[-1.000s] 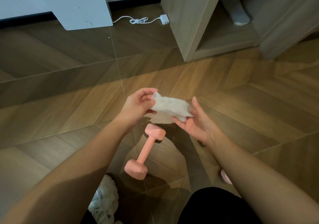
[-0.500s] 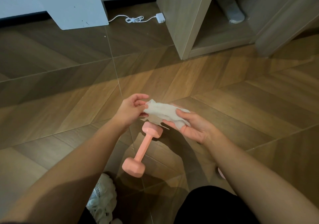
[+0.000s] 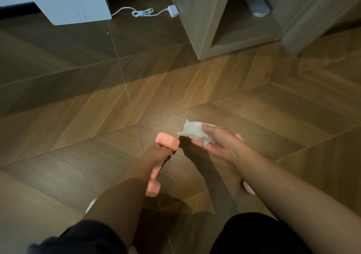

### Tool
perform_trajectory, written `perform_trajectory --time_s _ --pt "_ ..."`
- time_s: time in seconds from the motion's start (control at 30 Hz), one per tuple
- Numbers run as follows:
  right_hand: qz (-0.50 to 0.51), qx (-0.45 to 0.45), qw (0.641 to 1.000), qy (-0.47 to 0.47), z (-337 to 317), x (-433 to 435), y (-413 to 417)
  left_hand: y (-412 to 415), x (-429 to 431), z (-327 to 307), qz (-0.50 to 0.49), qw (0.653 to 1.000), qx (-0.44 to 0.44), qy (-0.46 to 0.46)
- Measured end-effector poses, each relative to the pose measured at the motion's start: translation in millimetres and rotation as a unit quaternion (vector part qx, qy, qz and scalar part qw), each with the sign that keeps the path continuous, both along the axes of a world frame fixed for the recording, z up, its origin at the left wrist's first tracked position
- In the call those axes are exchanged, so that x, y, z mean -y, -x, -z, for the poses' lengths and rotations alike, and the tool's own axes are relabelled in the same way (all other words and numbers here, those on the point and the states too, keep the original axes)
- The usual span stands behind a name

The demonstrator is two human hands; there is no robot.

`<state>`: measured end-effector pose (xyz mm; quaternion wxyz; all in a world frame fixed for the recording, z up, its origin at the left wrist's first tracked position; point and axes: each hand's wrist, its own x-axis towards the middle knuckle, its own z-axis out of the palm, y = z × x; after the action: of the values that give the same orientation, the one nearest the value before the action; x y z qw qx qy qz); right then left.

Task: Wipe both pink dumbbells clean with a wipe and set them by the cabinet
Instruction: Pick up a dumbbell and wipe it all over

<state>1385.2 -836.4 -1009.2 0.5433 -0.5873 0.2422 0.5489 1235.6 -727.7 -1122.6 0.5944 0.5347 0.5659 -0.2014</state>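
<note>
Softly crumpled wipe (image 3: pixel 195 131) — right hand (image 3: pixel 220 144); blocky pink dumbbell (image 3: pixel 167 141) — left hand (image 3: pixel 156 153).

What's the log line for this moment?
left hand: grips pink dumbbell | right hand: holds wipe | second dumbbell: on floor

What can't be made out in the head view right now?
- Left hand grip: its fingers are hidden beneath the hand itself, at the handle of the near dumbbell; closed or not, unclear.
- Second dumbbell: only pink bits show past the right forearm.
- Wipe: part sits hidden inside the right hand.
- Dirt on either dumbbell: too dim and blurred.
- Grey object in the cabinet: cut by the top edge.
</note>
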Motion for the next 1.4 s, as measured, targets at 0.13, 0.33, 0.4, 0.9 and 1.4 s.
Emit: perform_trajectory --time_s 0.13,0.33,0.4,0.9,1.4 --pt "-0.043 0.031 0.999 -0.005 -1 1 1 5 4 4 -0.041 0.998 0.027 0.025" --pt "-0.184 0.234 0.954 -0.045 -35 -7 -6 -2 -28 -81 0.026 0.992 0.091 -0.087" --pt "-0.234 0.357 0.902 -0.062 -63 -13 -4 -8 -42 -136 0.077 0.980 0.122 -0.141" --pt "-0.269 0.409 0.794 -0.361 -175 -26 41 25 -33 -334 0.145 0.938 0.224 -0.221" --pt "-0.252 0.368 0.817 -0.367 -169 -27 55 30 -18 -316 0.227 0.882 0.127 -0.392"
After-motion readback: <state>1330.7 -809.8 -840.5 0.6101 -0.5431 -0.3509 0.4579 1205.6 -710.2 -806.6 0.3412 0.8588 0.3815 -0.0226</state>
